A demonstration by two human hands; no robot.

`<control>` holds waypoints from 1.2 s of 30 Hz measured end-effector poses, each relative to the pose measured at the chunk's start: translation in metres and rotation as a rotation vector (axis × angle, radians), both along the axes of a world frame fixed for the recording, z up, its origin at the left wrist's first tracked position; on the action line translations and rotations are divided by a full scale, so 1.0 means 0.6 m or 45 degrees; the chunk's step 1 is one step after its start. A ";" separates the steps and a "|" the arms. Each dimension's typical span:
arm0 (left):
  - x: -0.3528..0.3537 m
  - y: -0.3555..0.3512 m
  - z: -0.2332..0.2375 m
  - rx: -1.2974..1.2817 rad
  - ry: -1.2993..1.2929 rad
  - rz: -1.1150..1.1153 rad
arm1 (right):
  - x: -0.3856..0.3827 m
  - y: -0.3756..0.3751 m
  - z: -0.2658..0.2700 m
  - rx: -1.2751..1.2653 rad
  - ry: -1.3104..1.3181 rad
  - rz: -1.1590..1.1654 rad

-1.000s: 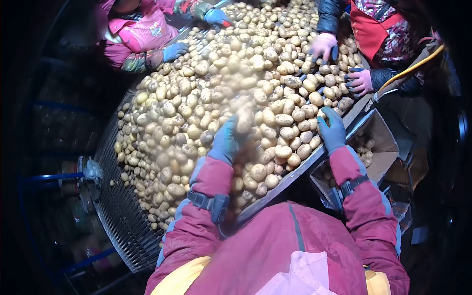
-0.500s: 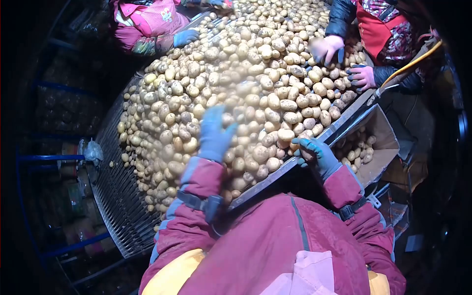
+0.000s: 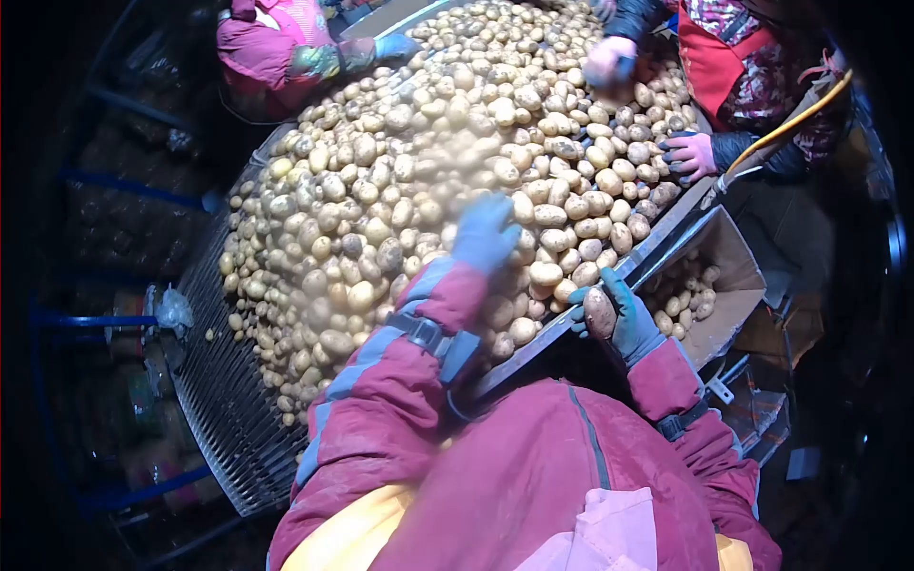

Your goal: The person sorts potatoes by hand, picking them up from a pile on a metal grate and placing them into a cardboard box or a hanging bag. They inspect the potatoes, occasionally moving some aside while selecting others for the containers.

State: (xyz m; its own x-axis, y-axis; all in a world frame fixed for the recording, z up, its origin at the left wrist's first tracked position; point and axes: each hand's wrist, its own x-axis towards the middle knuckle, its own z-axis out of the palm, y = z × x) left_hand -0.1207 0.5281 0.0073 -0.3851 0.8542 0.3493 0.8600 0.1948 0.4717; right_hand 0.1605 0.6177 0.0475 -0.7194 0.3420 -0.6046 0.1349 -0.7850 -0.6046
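So the right hand has its fingers wrapped round a single brownish potato, held just outside the tray's metal rim. The spud's long axis runs roughly up-and-down in the view, and the open carton sits just beyond that hand, so the right's clearly nearer to it. Left hand is over the potato heap, blurry, so I can't tell if those fingers are gripping anything.
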 end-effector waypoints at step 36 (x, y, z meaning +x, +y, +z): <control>0.314 0.045 0.054 -0.445 -1.314 -0.491 | 0.241 -0.011 0.007 0.001 0.338 -0.193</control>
